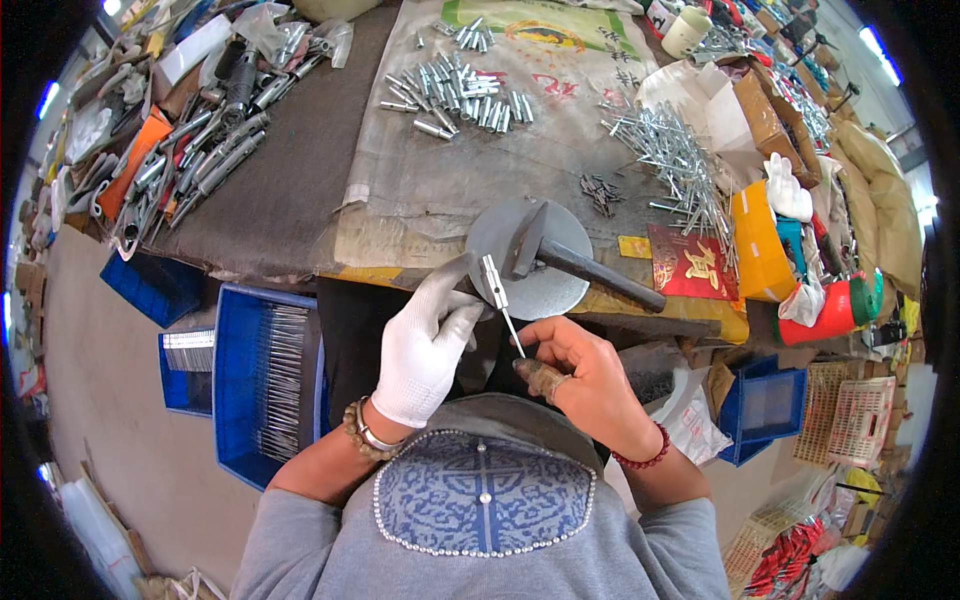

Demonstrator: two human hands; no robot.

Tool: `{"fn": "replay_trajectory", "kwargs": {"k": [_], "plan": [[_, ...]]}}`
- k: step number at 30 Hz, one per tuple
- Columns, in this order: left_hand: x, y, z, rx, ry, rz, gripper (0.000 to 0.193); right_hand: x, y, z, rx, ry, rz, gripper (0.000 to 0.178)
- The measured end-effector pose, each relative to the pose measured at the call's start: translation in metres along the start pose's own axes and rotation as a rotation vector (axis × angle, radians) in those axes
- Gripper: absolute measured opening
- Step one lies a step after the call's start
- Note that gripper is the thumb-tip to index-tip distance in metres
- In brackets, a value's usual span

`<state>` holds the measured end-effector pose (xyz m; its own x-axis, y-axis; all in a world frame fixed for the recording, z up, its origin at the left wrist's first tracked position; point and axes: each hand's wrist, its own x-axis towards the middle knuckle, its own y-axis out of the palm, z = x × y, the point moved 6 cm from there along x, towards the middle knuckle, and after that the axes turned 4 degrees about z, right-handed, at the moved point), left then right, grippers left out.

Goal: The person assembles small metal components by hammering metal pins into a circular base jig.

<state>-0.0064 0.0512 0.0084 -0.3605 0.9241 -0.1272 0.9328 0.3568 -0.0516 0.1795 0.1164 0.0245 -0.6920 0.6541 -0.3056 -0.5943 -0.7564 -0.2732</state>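
Observation:
My left hand (425, 345), in a white glove with dark fingertips, is closed at the side of a short silver metal sleeve (494, 281). The sleeve has small holes in its side and stands tilted. From its lower end runs a thin metal rod (514, 333), pinched between the bare thumb and fingers of my right hand (580, 375). One right finger has a dirty wrapping. Just beyond the sleeve, a hammer (590, 270) lies with its head on a round grey metal plate (485, 228) at the table's near edge.
Silver sleeves (460, 90) lie in piles on the sacking-covered table, with long pins (680, 160) heaped to their right. Small dark pieces (601, 193) lie nearer. Metal tools (215, 160) crowd the far left. A blue bin of rods (283, 380) stands left of me, blue trays (765, 405) right.

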Motion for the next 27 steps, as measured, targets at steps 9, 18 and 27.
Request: {"fn": "replay_trajectory", "kwargs": {"k": [9, 18, 27], "plan": [[0.003, 0.006, 0.004, -0.130, -0.108, 0.040, 0.060, -0.006, 0.011, 0.010, -0.088, -0.086, -0.088, 0.033], [-0.013, -0.038, -0.004, -0.080, 0.035, -0.208, 0.065, 0.007, 0.021, 0.023, -0.214, -0.412, -0.137, 0.048], [-0.012, -0.140, 0.013, -0.020, -0.024, -0.539, 0.058, 0.029, -0.023, 0.031, -0.677, -0.765, -0.678, 0.074]]}}
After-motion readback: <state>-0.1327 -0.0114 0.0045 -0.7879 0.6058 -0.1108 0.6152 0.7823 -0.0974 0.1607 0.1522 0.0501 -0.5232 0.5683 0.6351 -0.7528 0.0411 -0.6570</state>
